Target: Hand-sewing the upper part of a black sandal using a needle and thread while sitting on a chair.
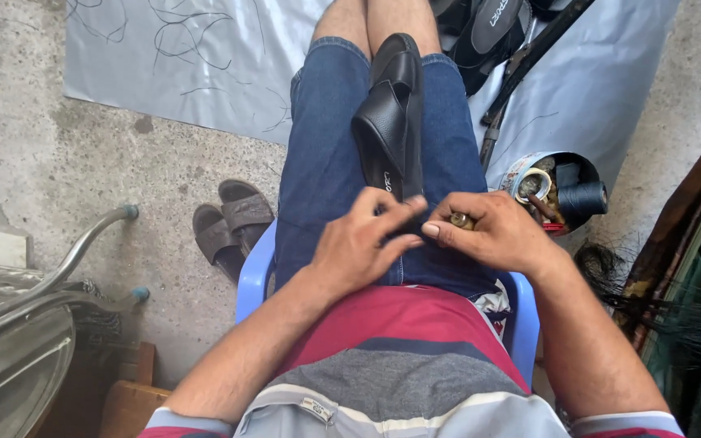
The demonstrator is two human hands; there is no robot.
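I sat on a blue plastic chair [255,272] with a black synthetic-leather slide sandal [391,122] lying lengthwise on my lap, on my blue denim shorts [322,146]. My left hand [359,243] was pinched, fingertips closed at the sandal's near end; whether it held a thread I couldn't tell, too fine to see. My right hand [492,235] was clenched around a small brassy, rounded tool [462,220], only its tip showing between finger and thumb. Both hands met just at the sandal's near edge, nearly touching.

Progress, as I judged it: work on the near end was under way, no finished stitching visible, so most seemed left. The sandal strap looked smooth, slightly glossy, padded; the sole matte and thick.

On the rough concrete floor [83,178] lay a pair of brown rubbery slides [229,223], dull and worn. A grey plastic sheet [188,57] carried loose dark thread scraps. To my right sat an open round tin [529,174] with a dark thread spool [584,199] and bits. More black sandals [488,32] were piled beyond my knees. Bent metal tubing [50,272] was at left.
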